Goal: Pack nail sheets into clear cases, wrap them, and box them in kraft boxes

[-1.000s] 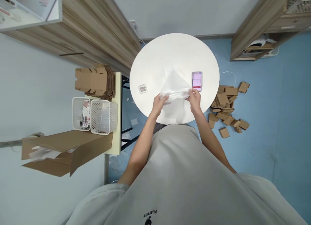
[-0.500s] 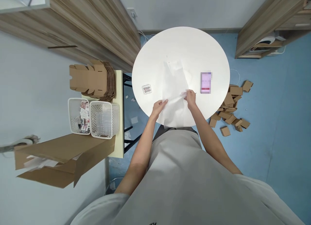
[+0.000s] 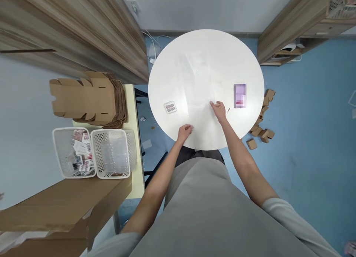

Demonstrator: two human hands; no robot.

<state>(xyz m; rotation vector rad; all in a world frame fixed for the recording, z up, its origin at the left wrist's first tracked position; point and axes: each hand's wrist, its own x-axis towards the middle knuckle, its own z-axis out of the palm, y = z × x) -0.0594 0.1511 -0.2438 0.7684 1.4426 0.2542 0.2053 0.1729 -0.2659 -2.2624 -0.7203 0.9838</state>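
Note:
A thin translucent white sheet (image 3: 198, 97) lies spread over the middle of the round table, its near part reaching the edge by my body. My left hand (image 3: 185, 133) is closed in a pinch at the sheet's left edge, near the front of the table. Farther up on the opposite edge, my right hand (image 3: 219, 110) pinches the sheet between thumb and fingers. Left of the sheet sits a small clear case (image 3: 170, 107) with rows of pinkish pieces. A tiny dark sliver (image 3: 228, 110) lies beside my right hand.
A phone-like object with a blurred purple face (image 3: 240, 96) rests on the white round table (image 3: 244, 57). At left, a side table holds stacked flat cardboard boxes (image 3: 86, 99), a basket of packets (image 3: 63, 153) and a basket of clear plastic trays (image 3: 111, 155). Small cardboard boxes (image 3: 257, 131) litter the floor.
The sheet has gone from wrinkled and partly lifted to lying flatter on the table. My left hand has come nearer the table's front edge. The whole view has shifted slightly.

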